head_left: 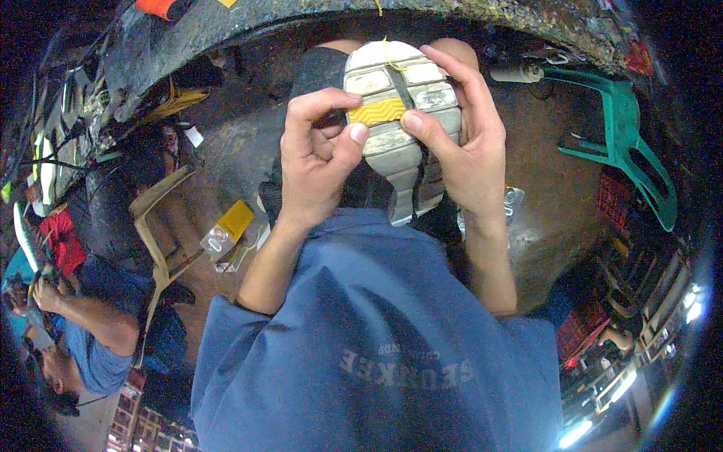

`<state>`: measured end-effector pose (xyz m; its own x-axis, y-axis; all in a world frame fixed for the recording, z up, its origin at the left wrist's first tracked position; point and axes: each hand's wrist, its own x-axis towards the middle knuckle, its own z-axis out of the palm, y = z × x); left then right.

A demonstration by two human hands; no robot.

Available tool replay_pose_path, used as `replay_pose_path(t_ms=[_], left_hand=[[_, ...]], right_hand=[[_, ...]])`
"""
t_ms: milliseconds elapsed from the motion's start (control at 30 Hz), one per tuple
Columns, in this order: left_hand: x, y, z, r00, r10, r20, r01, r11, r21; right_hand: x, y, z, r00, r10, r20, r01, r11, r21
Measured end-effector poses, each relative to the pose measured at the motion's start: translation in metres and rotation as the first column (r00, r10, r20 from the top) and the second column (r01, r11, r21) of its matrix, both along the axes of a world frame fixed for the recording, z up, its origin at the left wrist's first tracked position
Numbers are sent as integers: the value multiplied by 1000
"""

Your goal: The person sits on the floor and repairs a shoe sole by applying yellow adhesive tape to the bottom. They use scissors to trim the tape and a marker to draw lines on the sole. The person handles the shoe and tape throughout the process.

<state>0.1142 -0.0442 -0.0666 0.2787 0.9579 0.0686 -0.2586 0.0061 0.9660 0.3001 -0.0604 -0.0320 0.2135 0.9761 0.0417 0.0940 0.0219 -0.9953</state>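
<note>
A worn, off-white shoe sole (pixel 392 160) is held up in front of me, its segmented tread turned toward me. Across its left half lies a yellow patch (pixel 379 111) with a zigzag pattern. My left hand (pixel 318 154) is closed at the left edge, index finger and thumb at the outer end of the yellow patch. Wrapped around the right side, my right hand (pixel 476 147) presses its thumb on the tread beside a dark groove, fingers reaching behind the edge. A thin yellow strand (pixel 387 53) sticks up at the top. The sole's back is hidden.
Ahead is a cluttered, paint-stained bench edge (pixel 301 24). A green plastic chair (pixel 623 124) stands right, a beige chair frame (pixel 154 226) left. Another person (pixel 98 331) works at far left. On the floor lies a yellow-and-clear package (pixel 230 228); red crates (pixel 584 325) stand lower right.
</note>
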Motion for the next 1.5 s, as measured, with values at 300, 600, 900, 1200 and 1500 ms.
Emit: replay_pose_path(t_ms=[300, 600, 900, 1200, 1500], left_hand=[[6, -3, 0, 1000, -4, 6, 4, 999, 36], [0, -4, 0, 999, 23, -36, -21, 999, 43], [-6, -7, -1, 988, 114, -99, -104, 989, 106], [-7, -13, 3, 984, 116, -132, -97, 985, 144], [-4, -8, 14, 996, 75, -39, -75, 997, -5]], right_hand=[[1, -3, 3, 994, -69, -80, 64, 996, -65], [3, -5, 1, 1000, 8, -20, -10, 997, -72], [-1, -8, 5, 990, 52, -132, -59, 997, -49], [-10, -11, 11, 998, -37, -45, 37, 999, -1], [-13, -11, 16, 994, -58, -89, 53, 997, -54]])
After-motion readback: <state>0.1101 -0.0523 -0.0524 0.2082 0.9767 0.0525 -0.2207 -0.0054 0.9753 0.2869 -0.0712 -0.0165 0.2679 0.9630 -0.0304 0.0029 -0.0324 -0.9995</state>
